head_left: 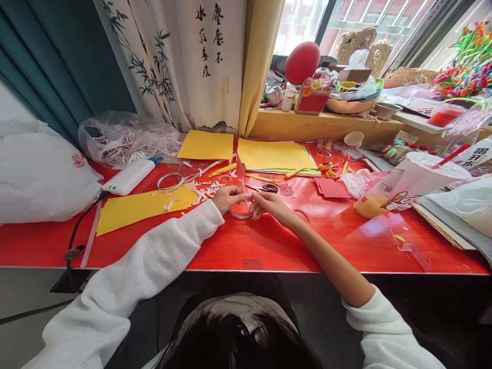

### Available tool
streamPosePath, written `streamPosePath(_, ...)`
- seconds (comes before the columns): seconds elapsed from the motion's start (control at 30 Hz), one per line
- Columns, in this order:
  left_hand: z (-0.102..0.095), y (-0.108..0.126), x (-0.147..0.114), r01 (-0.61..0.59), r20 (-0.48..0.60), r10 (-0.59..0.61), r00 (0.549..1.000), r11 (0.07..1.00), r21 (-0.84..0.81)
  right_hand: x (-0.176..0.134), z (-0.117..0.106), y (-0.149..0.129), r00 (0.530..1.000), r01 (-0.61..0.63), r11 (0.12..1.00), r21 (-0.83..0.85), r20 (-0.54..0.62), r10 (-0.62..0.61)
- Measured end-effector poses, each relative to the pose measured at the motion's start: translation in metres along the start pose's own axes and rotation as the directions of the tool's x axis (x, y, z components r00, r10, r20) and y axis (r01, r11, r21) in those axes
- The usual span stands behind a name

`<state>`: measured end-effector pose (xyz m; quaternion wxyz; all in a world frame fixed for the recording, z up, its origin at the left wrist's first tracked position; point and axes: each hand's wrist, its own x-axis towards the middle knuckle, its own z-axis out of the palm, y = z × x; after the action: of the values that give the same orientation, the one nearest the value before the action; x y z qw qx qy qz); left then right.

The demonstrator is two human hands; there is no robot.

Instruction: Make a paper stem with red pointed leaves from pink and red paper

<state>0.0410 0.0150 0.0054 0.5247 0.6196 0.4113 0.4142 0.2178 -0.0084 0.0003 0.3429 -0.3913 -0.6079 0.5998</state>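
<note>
My left hand (227, 199) and my right hand (270, 206) meet over the middle of the red table, fingertips pinched together. A thin pale strip (243, 188) runs up between them, pinched at the fingertips. Just below the fingers curves a narrow white loop (239, 216); whether it belongs to the strip I cannot tell. Behind my right hand lie scissors (269, 188) with black handles. White paper scraps (207, 190) are scattered left of the hands, beside yellow paper (142, 207). A white ring like a tape roll (170, 181) rests farther left.
Yellow sheets (205, 145) and a paper stack (274, 155) lie at the back. To the right are red paper pieces (332, 187) and a tilted drink cup (407, 184). A white power bank-like box (129, 176) and a plastic bag (42, 174) sit left.
</note>
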Motion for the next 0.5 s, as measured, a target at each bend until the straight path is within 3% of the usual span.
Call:
streamPosePath(0.2,0.005,-0.007,-0.002,0.042,0.110,-0.039,0.993,0.999,-0.025,0.000,0.002,0.003,0.975,0.172,0.985,-0.018,-0.139,-0.173)
streamPosePath(0.33,0.008,-0.007,-0.003,0.085,0.175,-0.073,0.982,0.995,-0.060,0.001,0.002,0.006,0.971,0.164,0.986,0.022,-0.180,-0.157)
streamPosePath(0.5,0.011,-0.002,-0.006,0.112,0.175,-0.097,0.980,0.991,-0.076,0.003,0.004,0.006,0.967,0.171,0.984,0.058,-0.202,-0.156)
